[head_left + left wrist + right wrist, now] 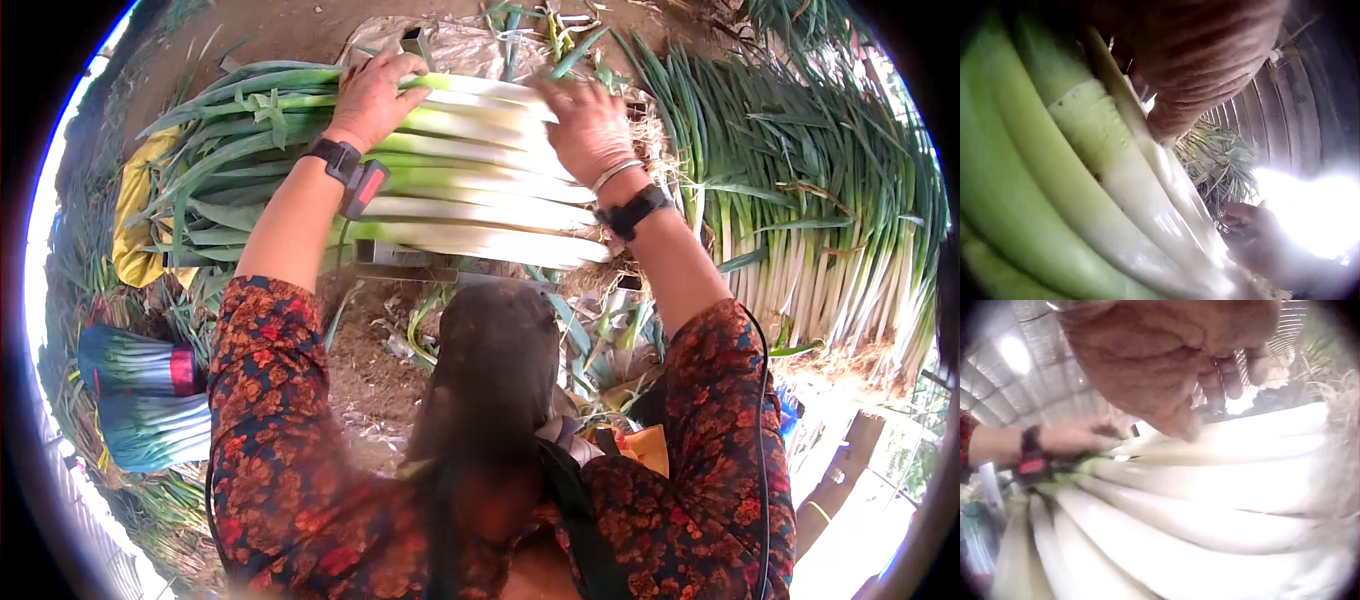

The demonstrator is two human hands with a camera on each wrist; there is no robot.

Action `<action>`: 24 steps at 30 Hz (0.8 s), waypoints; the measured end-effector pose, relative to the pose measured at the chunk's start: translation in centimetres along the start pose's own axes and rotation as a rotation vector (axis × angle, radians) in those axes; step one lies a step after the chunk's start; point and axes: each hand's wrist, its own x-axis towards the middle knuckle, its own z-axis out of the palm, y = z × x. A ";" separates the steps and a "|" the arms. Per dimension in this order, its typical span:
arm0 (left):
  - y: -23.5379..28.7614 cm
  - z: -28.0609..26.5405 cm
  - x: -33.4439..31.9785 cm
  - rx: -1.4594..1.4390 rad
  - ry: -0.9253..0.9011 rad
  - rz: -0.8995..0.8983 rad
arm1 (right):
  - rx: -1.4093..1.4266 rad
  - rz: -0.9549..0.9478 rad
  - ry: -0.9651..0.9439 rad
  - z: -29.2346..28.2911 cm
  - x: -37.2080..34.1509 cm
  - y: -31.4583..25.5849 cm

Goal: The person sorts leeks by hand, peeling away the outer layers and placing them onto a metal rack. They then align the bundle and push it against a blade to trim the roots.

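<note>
A broad row of leeks [470,185] lies side by side across a low metal frame, green leaves to the left and white shanks to the right. At the far edge of the row, my left hand [375,95] holds a leek where green turns to white, thumb on the near side and fingers over the far side. My right hand [585,125] is over the white end of the same far leeks, its fingers blurred. In the right wrist view its thumb [1188,425] comes down at the far leek [1260,428], with the other fingers loosely bent beyond.
Many loose leeks [810,200] are heaped at the right. Tied bundles [150,430] with blue-green wrapping stand at the lower left, near a yellow sack [140,215]. A metal bracket [415,42] rises behind the row. Soil and leaf scraps [375,370] cover the ground in front.
</note>
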 end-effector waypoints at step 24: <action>-1.6 -7.0 4.7 -0.231 -0.591 0.012 | -0.589 0.960 -0.278 -8.7 -16.7 27.2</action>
